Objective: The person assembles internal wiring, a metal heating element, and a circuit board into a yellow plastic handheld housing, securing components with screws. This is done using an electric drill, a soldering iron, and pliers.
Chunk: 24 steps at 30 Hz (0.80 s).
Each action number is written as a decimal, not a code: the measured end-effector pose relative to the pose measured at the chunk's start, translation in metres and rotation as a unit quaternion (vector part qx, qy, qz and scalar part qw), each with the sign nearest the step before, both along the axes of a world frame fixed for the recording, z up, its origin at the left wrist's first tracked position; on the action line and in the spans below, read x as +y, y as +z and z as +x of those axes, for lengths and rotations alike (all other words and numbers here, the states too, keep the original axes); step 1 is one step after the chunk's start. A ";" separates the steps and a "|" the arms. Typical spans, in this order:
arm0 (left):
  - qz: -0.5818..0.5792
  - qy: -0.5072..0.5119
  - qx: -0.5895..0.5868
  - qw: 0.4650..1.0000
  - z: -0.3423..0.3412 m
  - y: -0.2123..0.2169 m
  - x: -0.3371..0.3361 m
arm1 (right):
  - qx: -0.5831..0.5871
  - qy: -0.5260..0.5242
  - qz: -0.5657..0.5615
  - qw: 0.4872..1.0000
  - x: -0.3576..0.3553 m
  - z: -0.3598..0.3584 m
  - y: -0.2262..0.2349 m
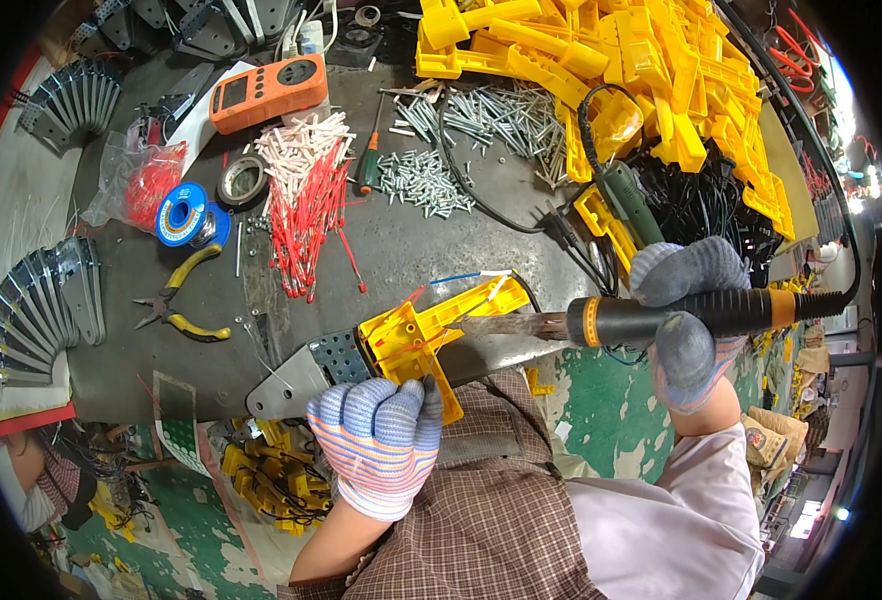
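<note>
1. We wear knitted cloth gloves, striped and nubbly, on the left hand (379, 440) and the right hand (688, 318).
2. We see the yellow housing (421, 338) as smooth, slightly glossy plastic.
3. We take the soldering iron (661, 315) to have a matt black rubbery grip and a dull, scorched metal tip.
4. The workbench (411, 240) looks to us like dark, worn, matt sheet.
5. The screws (426, 182) are bright metal.
6. The pliers (183, 300) have yellow plastic-coated handles.
</note>
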<state>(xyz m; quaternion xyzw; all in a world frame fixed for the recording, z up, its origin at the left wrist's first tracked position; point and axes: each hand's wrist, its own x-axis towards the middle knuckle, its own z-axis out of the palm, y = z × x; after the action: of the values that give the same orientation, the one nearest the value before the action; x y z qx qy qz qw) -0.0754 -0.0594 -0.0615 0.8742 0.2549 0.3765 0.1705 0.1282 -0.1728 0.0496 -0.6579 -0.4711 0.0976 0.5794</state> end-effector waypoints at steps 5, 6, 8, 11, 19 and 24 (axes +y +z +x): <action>-0.002 0.002 0.006 1.000 -0.002 0.003 0.000 | 0.034 -0.015 -0.001 0.999 -0.002 0.001 0.001; -0.002 0.001 -0.003 1.000 0.001 0.006 0.000 | 0.034 -0.016 -0.001 0.999 -0.001 0.001 0.001; -0.001 0.000 -0.012 1.000 0.003 0.004 0.001 | 0.012 -0.013 -0.005 1.000 0.000 0.000 0.000; -0.004 -0.003 0.000 1.000 0.002 0.001 0.001 | 0.028 -0.022 -0.009 0.999 -0.001 -0.001 0.001; -0.014 0.005 0.000 1.000 -0.003 0.002 0.001 | 0.018 -0.009 0.010 1.000 0.002 0.000 -0.001; -0.016 -0.001 -0.004 1.000 0.001 0.000 0.000 | 0.020 -0.002 0.025 0.999 0.002 0.000 -0.001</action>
<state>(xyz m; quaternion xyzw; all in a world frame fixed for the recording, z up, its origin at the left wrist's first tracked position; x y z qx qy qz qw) -0.0747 -0.0591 -0.0617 0.8700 0.2590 0.3761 0.1860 0.1280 -0.1711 0.0483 -0.6419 -0.4605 0.0981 0.6052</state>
